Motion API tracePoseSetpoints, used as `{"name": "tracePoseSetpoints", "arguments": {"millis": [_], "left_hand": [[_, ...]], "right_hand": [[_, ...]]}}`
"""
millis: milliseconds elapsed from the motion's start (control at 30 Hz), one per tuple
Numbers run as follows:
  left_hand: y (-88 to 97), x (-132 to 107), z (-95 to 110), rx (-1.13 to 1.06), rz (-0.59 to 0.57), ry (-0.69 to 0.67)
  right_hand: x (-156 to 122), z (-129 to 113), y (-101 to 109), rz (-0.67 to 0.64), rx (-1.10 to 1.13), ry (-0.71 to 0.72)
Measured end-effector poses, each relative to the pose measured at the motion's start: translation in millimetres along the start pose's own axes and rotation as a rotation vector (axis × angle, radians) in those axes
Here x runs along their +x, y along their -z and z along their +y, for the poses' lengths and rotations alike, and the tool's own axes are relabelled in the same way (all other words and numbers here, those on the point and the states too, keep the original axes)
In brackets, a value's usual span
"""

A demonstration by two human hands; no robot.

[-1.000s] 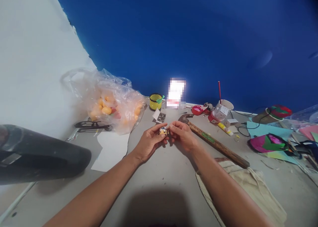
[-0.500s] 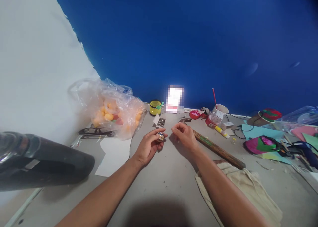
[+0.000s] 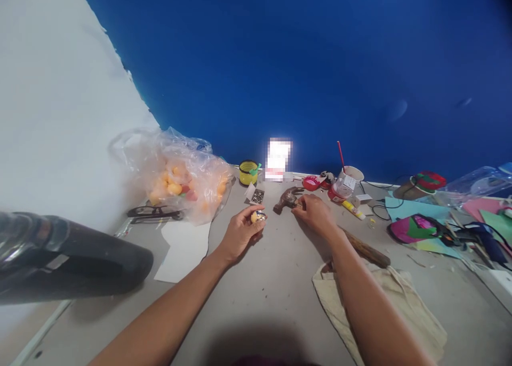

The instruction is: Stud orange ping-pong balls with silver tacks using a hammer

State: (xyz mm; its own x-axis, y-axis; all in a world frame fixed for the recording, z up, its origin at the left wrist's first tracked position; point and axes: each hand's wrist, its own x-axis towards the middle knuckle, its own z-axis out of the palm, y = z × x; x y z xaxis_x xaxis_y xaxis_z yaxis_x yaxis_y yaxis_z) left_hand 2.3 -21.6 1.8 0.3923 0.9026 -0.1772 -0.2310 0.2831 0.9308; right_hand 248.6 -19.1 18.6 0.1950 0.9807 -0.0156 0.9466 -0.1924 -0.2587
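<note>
My left hand (image 3: 242,229) is closed around a small ball (image 3: 258,216), its fingers and thumb curled on it. Shiny silver studs cover part of the ball, and a yellow-orange patch shows beside them. My right hand (image 3: 315,212) is closed in a pinch at the neck of a hammer (image 3: 286,199). Whatever lies between these fingertips is too small or hidden to make out. The hammer rests on the table, its wooden handle (image 3: 370,251) running behind my right wrist. Just beyond the ball stands a small open box (image 3: 257,196) of tiny shiny metal pieces.
To the left are a clear bag (image 3: 196,187) with orange balls, glasses (image 3: 154,212), white paper (image 3: 184,251) and a large dark cylinder (image 3: 92,264). A yellow cup (image 3: 248,174) stands at the back. Rightward lie a glue stick (image 3: 352,209), coloured paper and a cloth bag (image 3: 400,312).
My right hand has moved right, away from the ball, uncovering the hammer's head. The ball has turned in my left hand, now showing a yellow-orange patch.
</note>
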Motion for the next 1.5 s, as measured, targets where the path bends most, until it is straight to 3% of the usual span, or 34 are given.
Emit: {"name": "tracePoseSetpoints", "arguments": {"millis": [233,400,533,633,767,967,1133,1300,1433,1500], "left_hand": [[1.6,4.7,-5.2,0.143,0.069,-0.015],[-1.2,3.2,-3.9,0.119,0.089,-0.008],[-3.2,1.8,-1.0,0.153,0.069,-0.040],[-3.4,1.0,1.7,0.153,0.083,-0.050],[-1.2,1.3,4.3,0.162,0.182,-0.068],[3.1,4.5,-0.2,0.216,0.178,-0.114],[1.0,4.0,-1.3,0.167,0.177,-0.086],[1.0,4.8,0.9,0.086,0.122,-0.102],[3.0,6.1,2.4,0.054,0.112,-0.095],[3.5,6.4,2.3,0.025,0.094,-0.083]], "right_hand": [[-16.8,-20.6,0.3,0.407,-0.084,0.254],[-26.8,-31.7,4.9,0.692,0.022,0.399],[-33.7,-42.9,5.3,0.680,0.044,0.600],[-37.5,-47.0,8.2,0.721,0.059,0.660],[-37.9,-45.8,13.5,0.877,0.097,0.631],[-35.9,-47.8,7.0,0.756,0.046,0.661],[-36.0,-46.4,3.9,0.814,0.105,0.577],[-37.5,-48.3,3.8,0.667,0.074,0.597],[-38.5,-47.9,6.5,0.789,0.099,0.482],[-37.8,-47.3,6.0,0.776,0.103,0.486]]}}
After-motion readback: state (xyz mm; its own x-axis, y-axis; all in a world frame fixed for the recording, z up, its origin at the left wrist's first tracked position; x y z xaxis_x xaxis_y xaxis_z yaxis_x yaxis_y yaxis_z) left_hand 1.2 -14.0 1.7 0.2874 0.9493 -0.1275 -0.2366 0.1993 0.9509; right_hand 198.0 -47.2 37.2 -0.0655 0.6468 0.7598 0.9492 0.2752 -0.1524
